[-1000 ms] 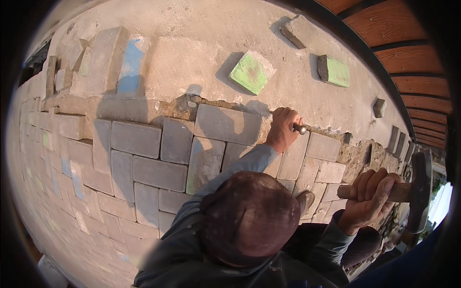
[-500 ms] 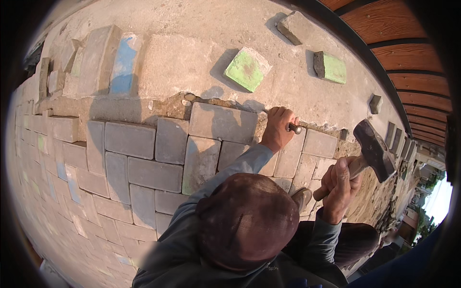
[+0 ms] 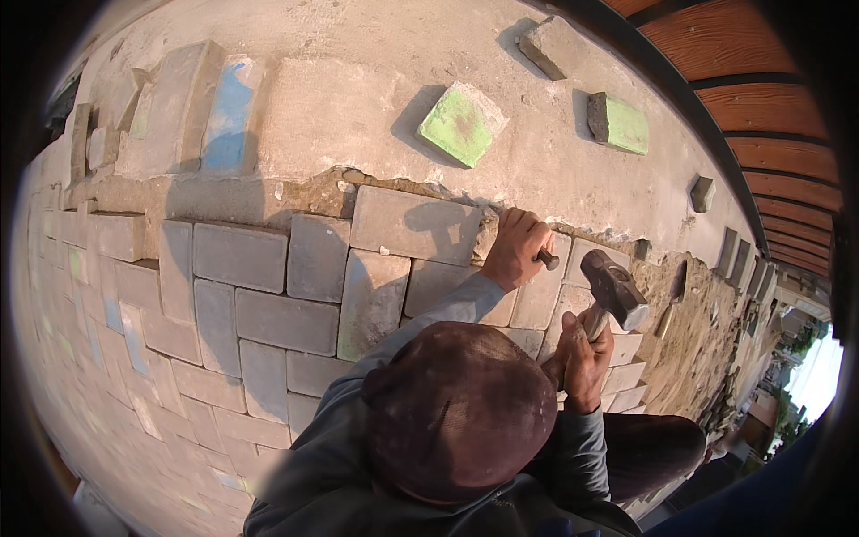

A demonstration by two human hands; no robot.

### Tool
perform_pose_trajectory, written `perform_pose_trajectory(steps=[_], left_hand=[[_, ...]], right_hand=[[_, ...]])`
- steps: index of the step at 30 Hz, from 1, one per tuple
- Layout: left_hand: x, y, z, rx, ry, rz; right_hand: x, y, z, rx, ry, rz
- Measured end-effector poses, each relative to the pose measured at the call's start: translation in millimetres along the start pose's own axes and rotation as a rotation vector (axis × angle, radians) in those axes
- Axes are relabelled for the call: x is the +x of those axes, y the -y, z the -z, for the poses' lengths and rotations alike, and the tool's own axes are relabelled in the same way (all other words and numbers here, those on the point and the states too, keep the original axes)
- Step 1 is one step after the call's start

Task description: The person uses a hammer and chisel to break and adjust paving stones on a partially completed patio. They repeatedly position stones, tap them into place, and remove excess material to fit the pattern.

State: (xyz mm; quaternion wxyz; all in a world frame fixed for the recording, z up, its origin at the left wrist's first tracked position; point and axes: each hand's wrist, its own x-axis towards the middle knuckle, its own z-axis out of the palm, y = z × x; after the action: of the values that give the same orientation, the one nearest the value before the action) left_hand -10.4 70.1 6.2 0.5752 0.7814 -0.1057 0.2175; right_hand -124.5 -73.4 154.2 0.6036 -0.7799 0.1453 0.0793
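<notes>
- Grey paving blocks [image 3: 240, 255] laid in rows, filling left and near ground.
- Bare concrete slab [image 3: 358, 107] beyond, far side, carrying a green block [image 3: 458, 125].
- Brown cap [image 3: 461, 407] near centre, hiding the face.
- Right hand [image 3: 582, 358] clenched round hammer [image 3: 613, 288], head raised just right of chisel.
- Left hand [image 3: 514, 249] closed on chisel [image 3: 547, 259], at paving's far edge.

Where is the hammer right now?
In the head view, right of centre: the hammer is in the right hand, its head raised beside the chisel end in the left hand.
</notes>
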Motion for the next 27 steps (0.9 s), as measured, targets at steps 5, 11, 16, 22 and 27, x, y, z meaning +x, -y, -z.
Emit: perform_pose_trajectory(steps=[5, 11, 16, 22, 27], left_hand=[[3, 2, 4, -0.010, -0.020, -0.013], [10, 6, 7, -0.009, 0.059, 0.001], [2, 5, 10, -0.027, 0.126, 0.016], [5, 7, 8, -0.013, 0.078, -0.010], [8, 10, 7, 0.018, 0.096, -0.026]], right_hand=[[9, 124, 10, 0.291, -0.234, 0.738], [9, 29, -59, -0.042, -0.201, -0.021], [3, -7, -10, 0.103, 0.037, -0.072], [14, 139, -9, 0.305, -0.392, 0.894], [17, 38, -61, -0.043, -0.059, -0.212]])
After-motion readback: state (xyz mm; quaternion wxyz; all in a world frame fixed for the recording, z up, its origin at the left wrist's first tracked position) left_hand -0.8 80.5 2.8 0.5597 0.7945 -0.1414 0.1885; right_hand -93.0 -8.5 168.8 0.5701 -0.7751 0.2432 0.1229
